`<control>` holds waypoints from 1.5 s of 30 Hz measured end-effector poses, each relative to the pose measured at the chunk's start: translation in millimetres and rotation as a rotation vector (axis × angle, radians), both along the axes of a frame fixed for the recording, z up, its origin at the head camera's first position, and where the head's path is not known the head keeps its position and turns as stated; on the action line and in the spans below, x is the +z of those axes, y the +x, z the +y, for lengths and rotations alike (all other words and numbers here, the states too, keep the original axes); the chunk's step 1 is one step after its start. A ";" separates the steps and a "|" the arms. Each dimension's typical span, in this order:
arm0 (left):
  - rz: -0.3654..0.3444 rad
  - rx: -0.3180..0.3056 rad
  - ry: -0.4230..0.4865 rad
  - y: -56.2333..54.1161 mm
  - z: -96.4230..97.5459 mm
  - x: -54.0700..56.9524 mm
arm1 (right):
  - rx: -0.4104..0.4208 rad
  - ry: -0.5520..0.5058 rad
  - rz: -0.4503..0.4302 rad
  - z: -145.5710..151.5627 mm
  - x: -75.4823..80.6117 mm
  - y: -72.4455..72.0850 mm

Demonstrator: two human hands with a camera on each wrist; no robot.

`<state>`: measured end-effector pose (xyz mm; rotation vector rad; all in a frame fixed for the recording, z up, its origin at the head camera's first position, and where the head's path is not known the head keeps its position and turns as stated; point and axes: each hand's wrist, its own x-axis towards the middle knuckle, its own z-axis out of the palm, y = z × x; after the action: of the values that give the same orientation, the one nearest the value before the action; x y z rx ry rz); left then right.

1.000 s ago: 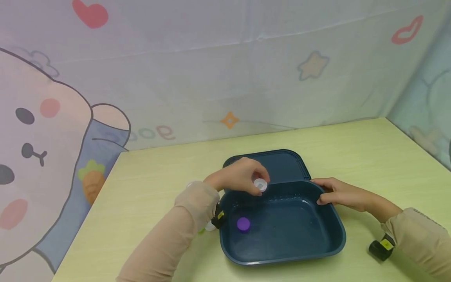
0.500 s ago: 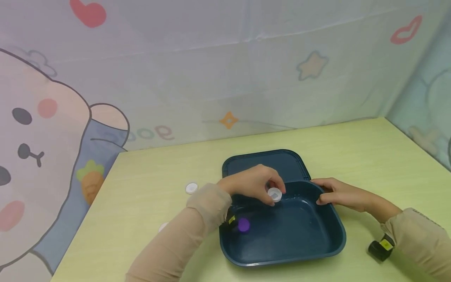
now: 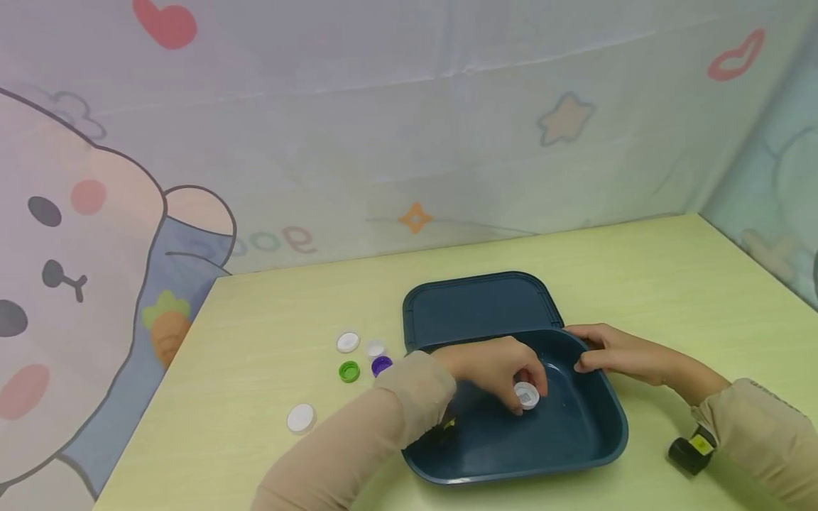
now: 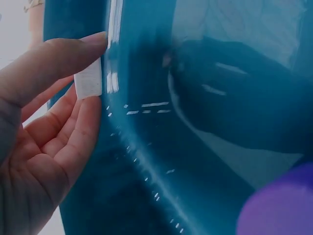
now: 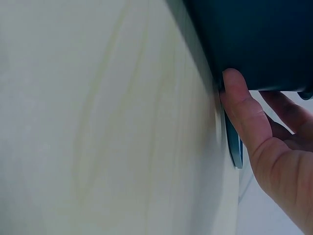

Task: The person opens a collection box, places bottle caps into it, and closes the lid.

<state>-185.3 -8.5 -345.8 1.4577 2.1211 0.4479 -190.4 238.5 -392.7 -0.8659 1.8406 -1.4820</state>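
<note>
In the head view, my left hand (image 3: 505,372) reaches down into a dark blue plastic box (image 3: 530,472) and pinches a white bottle cap (image 3: 527,396) between thumb and fingers. Up close in the left wrist view, that cap shows its ridged side. A purple cap (image 4: 279,208) lies in the box in that view; the left arm covers it in the head view. My right hand (image 3: 626,355) grips the box at its back right corner; in the right wrist view, fingers (image 5: 242,103) touch the outer wall.
Left of the box, a green cap (image 3: 348,371), another purple cap (image 3: 381,365), a translucent cap (image 3: 375,349) and white discs (image 3: 301,419) lie on the pale yellow table (image 3: 255,319). Behind the box is its dark blue lid (image 3: 479,309). A printed curtain (image 3: 319,142) hangs behind the table.
The left hand has moved right and down into the box, carrying the white bottle cap. Its arm now covers the purple cap there and uncovers caps on the table. The right hand stays put.
</note>
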 end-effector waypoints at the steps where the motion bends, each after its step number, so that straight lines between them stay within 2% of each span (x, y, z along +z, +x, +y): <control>1: -0.002 -0.006 -0.010 0.5 1.5 -1.8 | 0.005 -0.006 0.001 0.1 -0.2 -0.1; 9: -0.059 -0.040 -0.093 7.8 11.0 -13.4 | 0.013 -0.015 -0.014 -0.1 -1.4 -0.7; 18: -0.084 -0.108 -0.118 14.4 20.7 -17.0 | 0.022 -0.033 -0.023 1.3 -1.5 -0.9; 24: -0.072 -0.117 -0.126 17.4 23.6 -19.3 | 0.026 -0.039 -0.028 1.3 -0.8 -1.3; 38: -0.106 -0.096 -0.116 15.0 22.5 -16.6 | 0.028 -0.050 -0.035 0.1 -1.0 -0.6; 45: -0.061 -0.078 -0.089 10.4 19.0 -8.4 | 0.011 -0.046 -0.042 -0.1 -0.7 -0.3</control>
<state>-174.9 10.5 -354.2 1.4522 2.0034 0.3599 -190.7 238.3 -393.5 -0.8594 1.7749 -1.5294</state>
